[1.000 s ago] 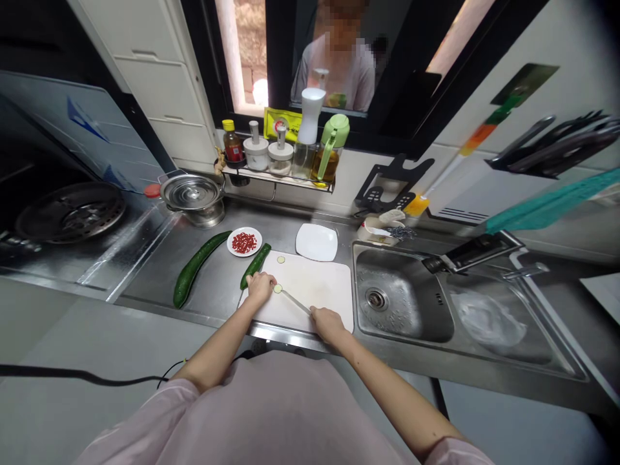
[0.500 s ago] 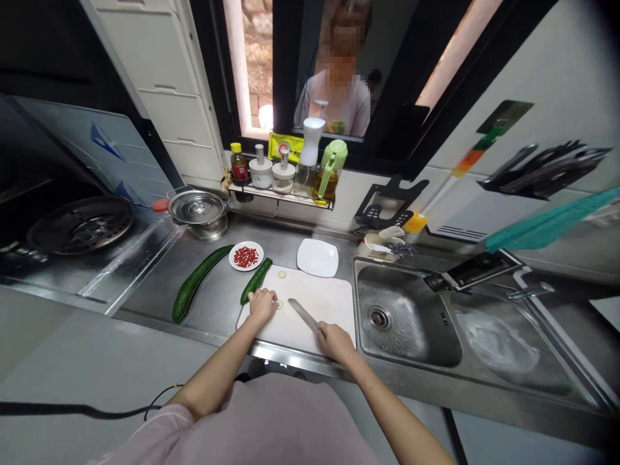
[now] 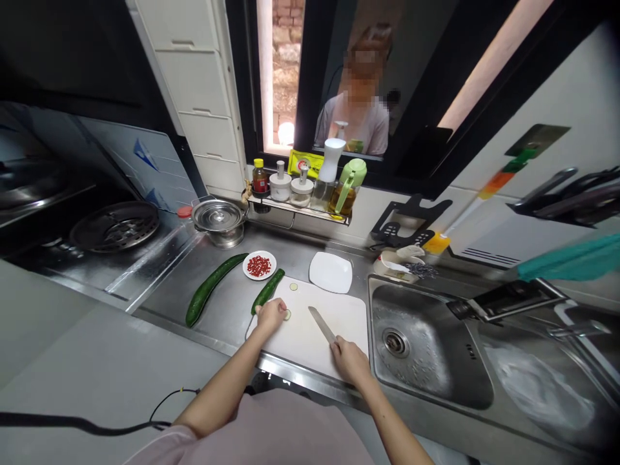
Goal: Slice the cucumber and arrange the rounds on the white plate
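Note:
My right hand [image 3: 349,359] is wrapped round the handle of a kitchen knife [image 3: 321,324], its blade lying low over the white cutting board [image 3: 310,349] and pointing away to the left. At the board's left side my left hand [image 3: 271,316] has its fingers curled together, against the near end of a shorter cucumber [image 3: 269,290]. What those fingers hold, if anything, is hidden. One pale cucumber slice [image 3: 287,315] shows right beside the fingertips. Farther back on the board lies another round slice [image 3: 293,287]. A longer whole cucumber [image 3: 211,292] rests on the steel counter to the left.
Behind the board are a small plate of chopped red pieces [image 3: 259,265] and a white square plate [image 3: 331,272]. A sink [image 3: 411,342] adjoins on the right. A lidded steel pot [image 3: 220,221] and a bottle rack [image 3: 300,205] stand at the back.
The whole view has shifted, so everything sits further right and lower. Relative to the board, the knife has moved slightly right, away from my left hand. The left hand stays by the shorter cucumber.

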Demonstrator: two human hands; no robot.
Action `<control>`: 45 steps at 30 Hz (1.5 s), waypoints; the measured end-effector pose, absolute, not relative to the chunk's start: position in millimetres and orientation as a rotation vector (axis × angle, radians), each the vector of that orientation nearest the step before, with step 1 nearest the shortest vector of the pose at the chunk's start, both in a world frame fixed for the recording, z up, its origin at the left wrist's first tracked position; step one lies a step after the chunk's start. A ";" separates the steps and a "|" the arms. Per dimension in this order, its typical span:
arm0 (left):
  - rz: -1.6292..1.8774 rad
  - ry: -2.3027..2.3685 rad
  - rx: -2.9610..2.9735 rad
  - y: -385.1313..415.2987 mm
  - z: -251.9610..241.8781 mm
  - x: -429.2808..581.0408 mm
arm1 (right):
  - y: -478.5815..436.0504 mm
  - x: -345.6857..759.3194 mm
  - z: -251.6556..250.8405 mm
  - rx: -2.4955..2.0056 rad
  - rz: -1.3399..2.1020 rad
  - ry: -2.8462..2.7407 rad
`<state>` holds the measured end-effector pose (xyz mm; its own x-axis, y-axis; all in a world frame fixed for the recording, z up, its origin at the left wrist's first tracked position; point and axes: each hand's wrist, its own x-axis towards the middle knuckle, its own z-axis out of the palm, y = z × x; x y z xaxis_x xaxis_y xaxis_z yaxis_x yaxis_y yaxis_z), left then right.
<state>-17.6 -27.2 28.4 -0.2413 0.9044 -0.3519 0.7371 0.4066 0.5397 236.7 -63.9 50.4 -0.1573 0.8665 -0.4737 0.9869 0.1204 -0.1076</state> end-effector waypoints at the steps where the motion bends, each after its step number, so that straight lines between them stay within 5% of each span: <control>1: 0.376 2.050 1.352 -28.5 29.8 -23.4 | -63.7 236.4 50.3 1.815 -0.579 2.114; 28: 0.177 2.149 1.572 -53.8 27.7 -50.4 | -60.4 233.6 45.9 1.793 -0.571 2.073; 37: 0.377 2.107 1.604 -1.6 16.5 -25.6 | -60.6 232.2 49.0 1.798 -0.588 2.056; 45: 0.177 2.034 1.703 53.4 10.7 -5.2 | -61.1 233.3 47.0 1.809 -0.584 2.053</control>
